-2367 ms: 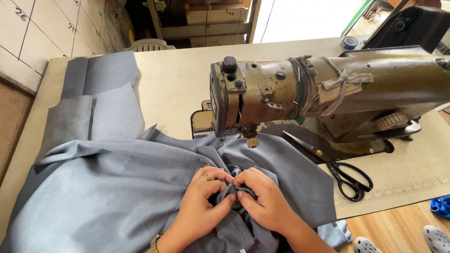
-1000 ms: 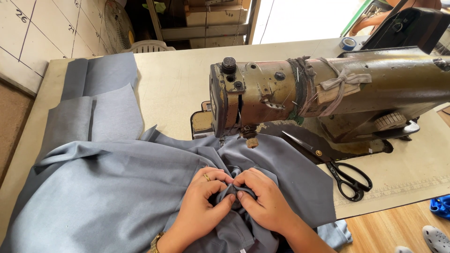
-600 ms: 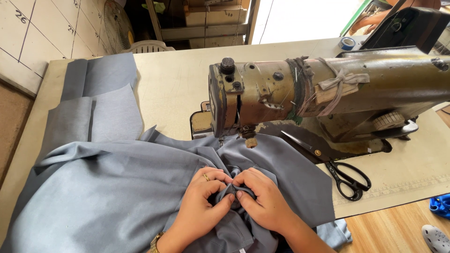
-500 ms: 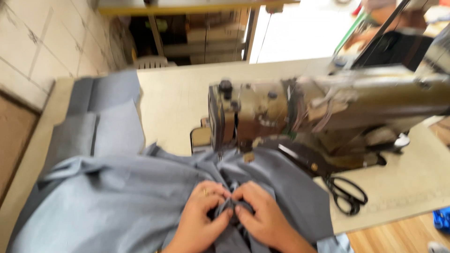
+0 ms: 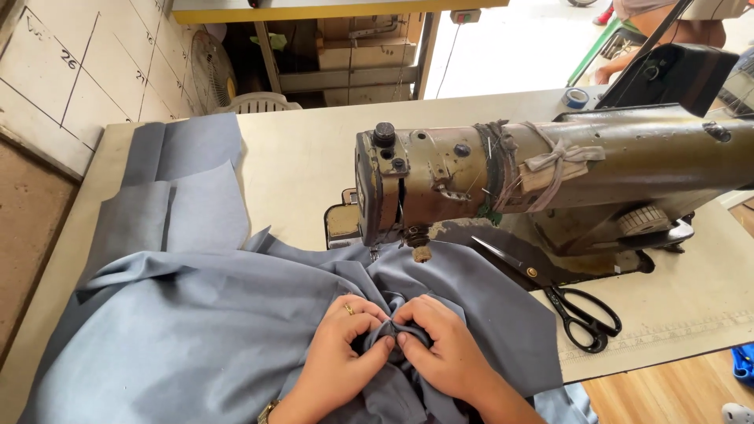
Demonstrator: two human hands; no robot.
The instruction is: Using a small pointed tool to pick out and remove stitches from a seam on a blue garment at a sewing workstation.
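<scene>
A large piece of grey-blue fabric [image 5: 196, 330] lies bunched on the sewing table in front of an old brownish sewing machine [image 5: 503, 177]. My left hand [image 5: 342, 349], with a ring on one finger, and my right hand [image 5: 444, 349] meet at a small fold of this fabric [image 5: 390, 330] just below the machine's needle area. Both hands pinch that fold between fingertips and thumbs, touching each other. The fabric's far edge reaches under the machine's presser foot [image 5: 420, 251].
Black-handled scissors [image 5: 565, 302] lie on the table to the right of my hands, under the machine arm. More grey-blue cut pieces [image 5: 181, 188] are stacked at the far left. A tape roll [image 5: 576, 97] sits at the table's [image 5: 298, 165] back edge. A white fan [image 5: 212, 67] stands behind.
My hands stay pinched on the same fold of fabric. The camera view shook and blurred briefly, then settled. The fabric and scissors have not shifted.
</scene>
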